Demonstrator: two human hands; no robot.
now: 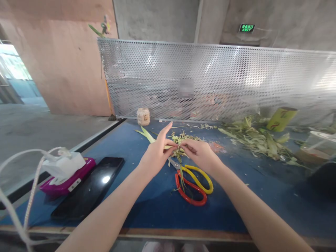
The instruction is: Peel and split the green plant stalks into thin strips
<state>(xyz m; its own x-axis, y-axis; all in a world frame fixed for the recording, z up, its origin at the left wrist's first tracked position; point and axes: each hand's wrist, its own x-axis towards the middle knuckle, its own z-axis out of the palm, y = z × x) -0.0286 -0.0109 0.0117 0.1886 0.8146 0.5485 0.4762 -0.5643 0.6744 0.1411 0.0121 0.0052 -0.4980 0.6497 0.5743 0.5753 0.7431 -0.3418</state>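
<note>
Above the blue tabletop (147, 210), my left hand (159, 151) is closed in a pinch on a plant stalk, its thumb pointing up. A pale green leaf (147, 135) extends to the left behind that hand. My right hand (198, 152) meets it fingertip to fingertip, pinching the same plant; the exact spot is partly hidden by fingers. Thin greenish roots or stems (181, 175) hang down below the fingers. Under them lie scissors (198, 202) with one red and one yellow handle, blades pointing away. Just beyond the hands is a small pile of plant scraps (187, 137).
At the left lie a black phone (90, 187), a purple device (59, 187) and a white charger (69, 164) with cables. A spool of twine (143, 116) stands before the perforated metal screen (162, 70). Right are heaped leaves (265, 141), a yellow-green can (282, 119) and a clear container (319, 145).
</note>
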